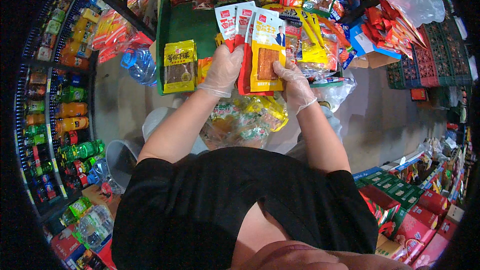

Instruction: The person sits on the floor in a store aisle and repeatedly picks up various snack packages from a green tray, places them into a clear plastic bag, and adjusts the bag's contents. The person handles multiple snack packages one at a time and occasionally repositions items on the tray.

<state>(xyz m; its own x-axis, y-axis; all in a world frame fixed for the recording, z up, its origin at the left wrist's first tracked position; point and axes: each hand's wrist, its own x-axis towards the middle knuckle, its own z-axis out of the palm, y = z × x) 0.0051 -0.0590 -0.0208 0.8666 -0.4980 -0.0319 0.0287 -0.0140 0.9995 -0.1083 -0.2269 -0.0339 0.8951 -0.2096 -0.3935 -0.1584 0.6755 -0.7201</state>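
Both my hands wear thin clear plastic gloves. My left hand (224,67) grips the lower left side of several fanned snack packets (226,22) with white tops and red parts. In front of them, a yellow and white snack packet (267,54) with a clear window showing a brown slab is pinched at its right edge by my right hand (294,78). Below and left of the fan, a yellow packet with dark contents (180,66) lies in a green tray (161,78). More yellow snack packets (313,41) are heaped right of my right hand.
A plastic bag of snack packets (243,120) sits between my legs. Bottle shelves (73,116) line the left, with a grey bucket (122,165) near them. A large blue water bottle (138,63) stands beside the tray. Stacked crates (431,56) and red gift boxes (416,228) are at right.
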